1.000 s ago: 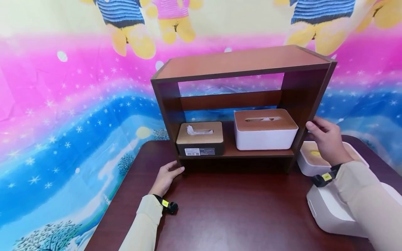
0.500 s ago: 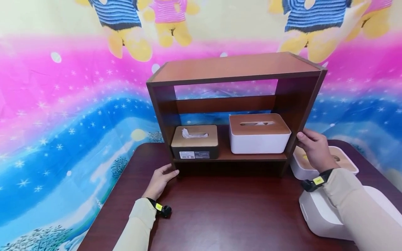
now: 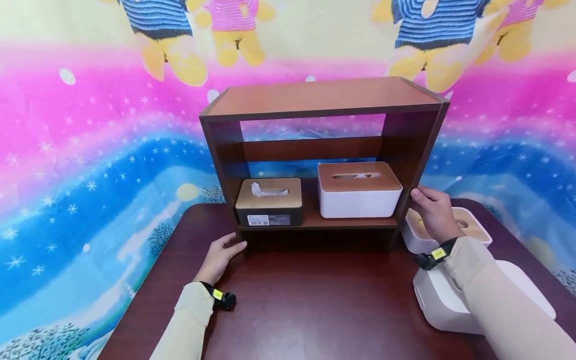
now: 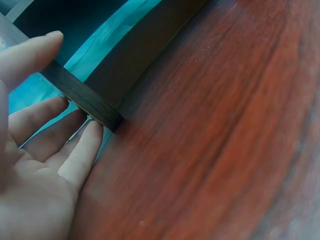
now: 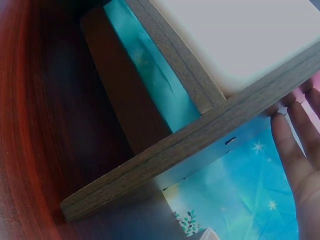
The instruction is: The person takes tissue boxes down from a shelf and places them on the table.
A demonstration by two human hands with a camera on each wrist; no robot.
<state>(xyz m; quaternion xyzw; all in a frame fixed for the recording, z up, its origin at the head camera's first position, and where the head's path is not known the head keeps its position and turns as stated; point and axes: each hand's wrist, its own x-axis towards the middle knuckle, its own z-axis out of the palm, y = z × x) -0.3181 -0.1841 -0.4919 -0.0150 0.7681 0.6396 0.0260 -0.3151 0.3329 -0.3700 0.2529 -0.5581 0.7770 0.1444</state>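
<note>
A brown wooden shelf (image 3: 321,97) stands on the dark table, with both hands at its sides. My left hand (image 3: 219,256) grips the lower left side panel; in the left wrist view the thumb (image 4: 37,55) crosses the panel's front edge, with fingertips at the outer face. Higher up, my right hand (image 3: 433,212) holds the right side panel, thumb at the front edge and fingers (image 5: 295,145) along the outside. On the shelf board sit a dark tissue box (image 3: 269,200) with a light wooden lid and a larger white tissue box (image 3: 357,200) with a brown lid.
Right of the shelf, partly behind my right hand, is a white box (image 3: 477,231) with a wooden lid. A rounded white box (image 3: 454,310) lies nearer, under my right forearm. A colourful printed cloth (image 3: 99,125) hangs behind the table (image 3: 315,305).
The whole scene has slid left in the head view and looks slightly smaller. Both hands keep their places on the shelf, and the tissue boxes stay where they were on it.
</note>
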